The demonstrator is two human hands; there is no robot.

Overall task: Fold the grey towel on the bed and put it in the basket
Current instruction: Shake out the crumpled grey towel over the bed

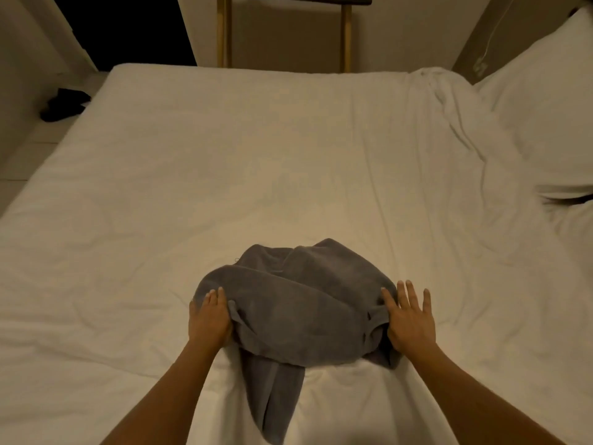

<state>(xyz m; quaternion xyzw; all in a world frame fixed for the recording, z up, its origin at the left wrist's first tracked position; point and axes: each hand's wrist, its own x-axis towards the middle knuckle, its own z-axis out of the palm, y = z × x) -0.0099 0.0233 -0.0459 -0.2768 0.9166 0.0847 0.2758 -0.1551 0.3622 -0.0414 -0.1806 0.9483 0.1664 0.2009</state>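
While the grey towel (298, 309) is lying bunched in a loose heap on the white bed (224, 155), both hands are flanking it. Towel is sitting toward 6 o'clock of the mattress, near the person's edge, with one narrow tail trailing off the heap toward 6 o'clock.

Left hand (210, 319) is pressing against the towel's 9 o'clock side; its fingers are lying along the cloth and the thumb side is sinking into a fold. Whether this grip is actually pinching fabric or only resting on it, cannot tell.

Right hand (410, 322) is resting at the towel's 3 o'clock side, fingers spread and flat, palm down, grip open; the inner fingers are touching the cloth edge, the outer ones are lying on the sheet.

Towel is sitting between the two hands, its bulk rising above both.

A white pillow (545, 101) is lying at 2 o'clock, well apart from the towel. Wooden furniture legs (346, 40) are standing beyond the bed at 12 o'clock. A dark object (64, 104) is lying on the floor at 10 o'clock.
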